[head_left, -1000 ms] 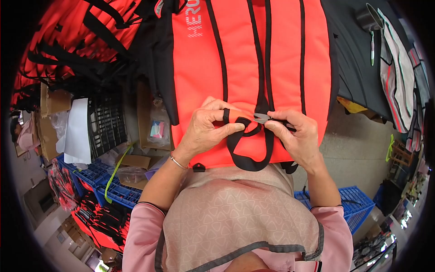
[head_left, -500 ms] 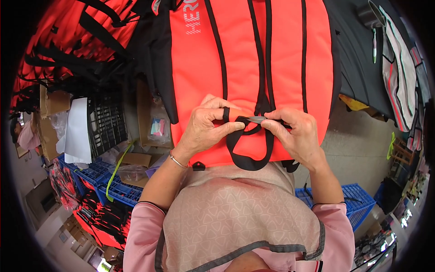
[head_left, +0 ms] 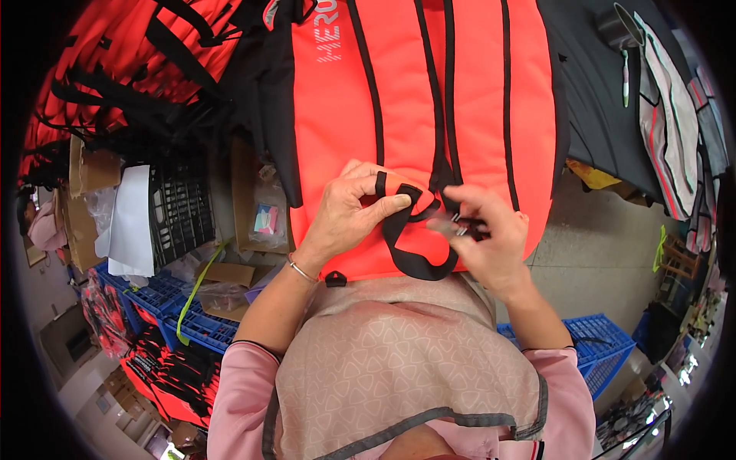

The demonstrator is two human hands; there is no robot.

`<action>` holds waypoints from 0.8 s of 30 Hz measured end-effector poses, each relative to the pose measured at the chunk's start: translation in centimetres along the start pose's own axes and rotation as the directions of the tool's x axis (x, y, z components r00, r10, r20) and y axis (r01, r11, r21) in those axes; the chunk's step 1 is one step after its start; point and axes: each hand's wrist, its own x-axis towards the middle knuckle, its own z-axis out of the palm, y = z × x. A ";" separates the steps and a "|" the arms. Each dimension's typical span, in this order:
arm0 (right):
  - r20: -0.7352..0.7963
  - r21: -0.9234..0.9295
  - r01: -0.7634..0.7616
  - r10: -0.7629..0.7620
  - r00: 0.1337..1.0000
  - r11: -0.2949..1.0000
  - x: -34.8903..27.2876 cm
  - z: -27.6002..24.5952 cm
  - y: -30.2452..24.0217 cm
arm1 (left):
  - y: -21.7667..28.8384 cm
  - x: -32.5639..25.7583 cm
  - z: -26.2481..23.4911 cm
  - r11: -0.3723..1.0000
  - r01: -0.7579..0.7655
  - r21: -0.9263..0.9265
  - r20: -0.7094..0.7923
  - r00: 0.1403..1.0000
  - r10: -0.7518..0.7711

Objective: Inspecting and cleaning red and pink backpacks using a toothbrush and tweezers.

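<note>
An orange-red backpack [head_left: 337, 115] with black piping lies in front of me, its near end against my apron. My left hand [head_left: 346, 208] pinches a black webbing strap [head_left: 420, 264] between thumb and fingers, above the bag's near part. From that pinch the strap hangs in a loop toward me. In my right hand [head_left: 494, 234] are small thread snips [head_left: 469, 228] with dark handles, just right of the strap. Motion smears the blades and the fingertips, and the blades look apart from the webbing.
Piled orange-red and black bags [head_left: 138, 84] lie at the far left. A black crate [head_left: 180, 203], cardboard box [head_left: 96, 172] and blue crates [head_left: 211, 322] stand at my left. Another blue crate [head_left: 602, 345] is at my right. A dark cup [head_left: 619, 29] and a pen [head_left: 625, 80] lie far right.
My right hand has drawn the snips down and slightly toward me, off the strap near my left fingers. My left hand keeps its pinch. The backpack has shifted slightly in view.
</note>
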 end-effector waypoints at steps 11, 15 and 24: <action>0.055 -0.335 0.424 -0.432 0.900 0.841 -0.7 2.5 1.5 | -0.1 0.1 0.1 0.999 0.042 -0.014 -0.006 0.999 -0.042; 0.040 -0.230 0.317 -0.317 0.948 0.920 -0.7 2.4 1.8 | -0.1 0.3 0.3 0.999 0.035 0.008 -0.012 0.999 -0.035; 0.115 -0.082 0.034 -0.025 0.993 0.996 0.7 0.8 1.7 | -0.3 0.3 0.5 0.998 0.008 0.063 0.007 1.000 -0.009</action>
